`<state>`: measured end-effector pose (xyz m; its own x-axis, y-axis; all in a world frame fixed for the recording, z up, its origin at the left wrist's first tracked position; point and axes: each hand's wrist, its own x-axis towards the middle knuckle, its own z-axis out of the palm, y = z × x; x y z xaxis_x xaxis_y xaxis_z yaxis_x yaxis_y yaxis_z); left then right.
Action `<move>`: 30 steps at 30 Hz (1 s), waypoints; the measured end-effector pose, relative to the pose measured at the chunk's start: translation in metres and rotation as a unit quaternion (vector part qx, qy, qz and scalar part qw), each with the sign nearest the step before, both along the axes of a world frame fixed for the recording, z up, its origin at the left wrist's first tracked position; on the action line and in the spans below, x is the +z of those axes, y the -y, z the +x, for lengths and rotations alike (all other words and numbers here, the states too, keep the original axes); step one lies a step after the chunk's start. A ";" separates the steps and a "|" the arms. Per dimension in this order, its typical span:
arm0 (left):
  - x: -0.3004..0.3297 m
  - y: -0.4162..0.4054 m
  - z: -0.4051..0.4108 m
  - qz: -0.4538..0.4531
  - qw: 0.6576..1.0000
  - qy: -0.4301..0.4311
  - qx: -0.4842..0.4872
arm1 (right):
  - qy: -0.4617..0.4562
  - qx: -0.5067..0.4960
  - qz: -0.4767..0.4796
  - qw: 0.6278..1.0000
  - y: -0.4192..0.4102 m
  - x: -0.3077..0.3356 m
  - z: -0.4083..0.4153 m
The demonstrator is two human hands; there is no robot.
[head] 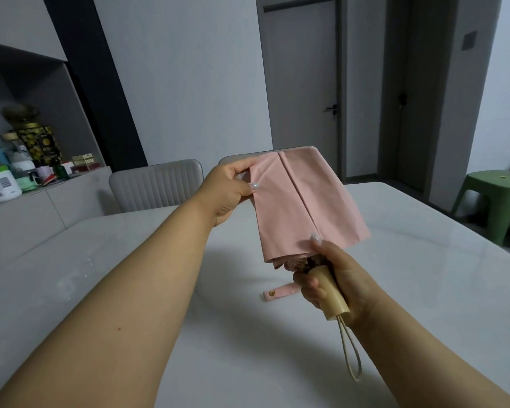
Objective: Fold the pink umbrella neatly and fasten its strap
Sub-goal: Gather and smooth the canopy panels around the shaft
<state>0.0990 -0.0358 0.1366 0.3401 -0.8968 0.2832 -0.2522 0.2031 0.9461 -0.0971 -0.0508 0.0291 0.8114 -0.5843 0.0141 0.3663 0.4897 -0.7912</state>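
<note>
Two hands hold one pink umbrella (306, 201) above the bench (130, 260): right hand (333, 284) grips its handle (330, 290), left hand (227, 192) pinches a fabric fold. One strap (280, 291) dangles unfastened. Two chairs (156, 184) stand beyond; one green stool (492, 195) far right.

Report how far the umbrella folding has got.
Done: the pink fabric umbrella is collapsed, its panels lying in flat pleats. In hand: the right hand grips the pale wooden handle with its thumb on the canopy, while the left hand pinches a fabric edge to smooth a fold. Left: the pink snap strap hangs loose, unfastened, so wrapping and snapping remain.
</note>
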 end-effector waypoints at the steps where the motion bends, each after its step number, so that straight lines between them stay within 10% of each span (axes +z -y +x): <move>1: -0.003 0.002 -0.002 0.008 0.999 0.026 0.027 | -0.019 -0.031 -0.021 0.999 0.000 0.000 0.001; 4: -0.005 0.010 -0.011 0.089 0.968 0.190 0.140 | -0.107 -0.108 -0.072 0.986 0.001 -0.001 0.004; 8: 0.000 0.008 -0.045 0.104 0.844 0.429 0.304 | -0.194 -0.170 -0.130 0.957 0.001 -0.002 0.007; 11: -0.014 0.018 -0.074 0.073 0.845 0.470 0.246 | -0.207 -0.183 -0.149 0.949 -0.002 -0.003 0.009; 15: -0.033 0.036 -0.080 0.184 0.920 0.294 0.181 | -0.201 -0.175 -0.166 0.949 -0.008 0.000 0.010; 20: -0.032 0.033 -0.066 0.087 0.983 0.072 0.147 | -0.177 -0.145 -0.166 0.959 -0.011 0.006 0.005; 24: -0.030 0.023 -0.054 0.070 0.983 -0.163 0.046 | -0.151 -0.112 -0.175 0.966 -0.011 0.008 -0.001; 30: -0.032 0.020 -0.056 0.046 0.971 -0.232 -0.017 | -0.076 -0.040 -0.154 0.984 -0.004 0.004 0.001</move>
<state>0.0430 -0.0554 0.1042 0.3809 -0.9243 0.0243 0.2113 0.1126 0.9709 -0.0958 -0.0469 0.0336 0.7691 -0.6337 0.0825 0.2596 0.1918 -0.9465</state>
